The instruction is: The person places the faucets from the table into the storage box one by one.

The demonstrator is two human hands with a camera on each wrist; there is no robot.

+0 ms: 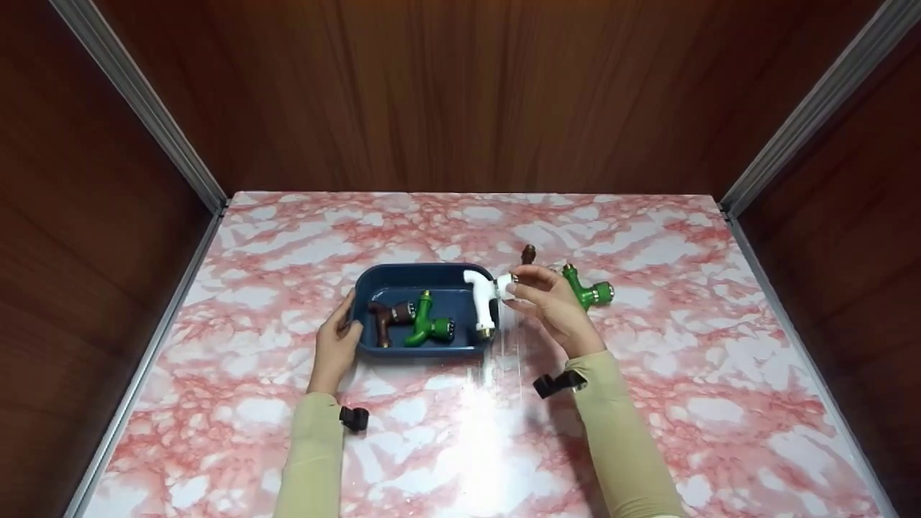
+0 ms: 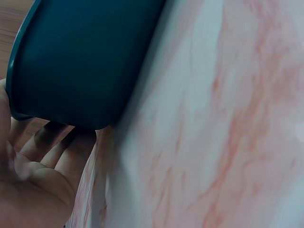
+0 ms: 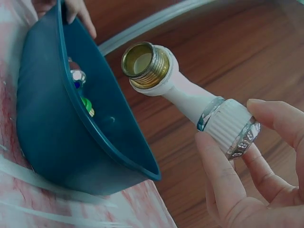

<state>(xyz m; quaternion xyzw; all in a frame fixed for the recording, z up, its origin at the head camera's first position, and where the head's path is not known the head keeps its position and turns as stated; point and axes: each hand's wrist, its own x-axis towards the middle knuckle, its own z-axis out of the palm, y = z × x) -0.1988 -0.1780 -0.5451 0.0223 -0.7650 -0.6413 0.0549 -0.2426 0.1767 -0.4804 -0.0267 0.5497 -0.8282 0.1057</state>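
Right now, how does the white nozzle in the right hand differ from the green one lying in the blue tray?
The white nozzle is held up by the right hand, pinched at its ribbed collar over the tray's right rim. The green nozzle in the tray lies loose inside the blue tray, untouched by either hand. The colours differ: white against green. Both share an angled body with metal ends.

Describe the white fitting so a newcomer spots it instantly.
On the pink marbled table, find the dark blue plastic tray. At its right rim, the right hand pinches the white plastic nozzle with brass threaded end. It is the only white one; its neighbours are green or brown.
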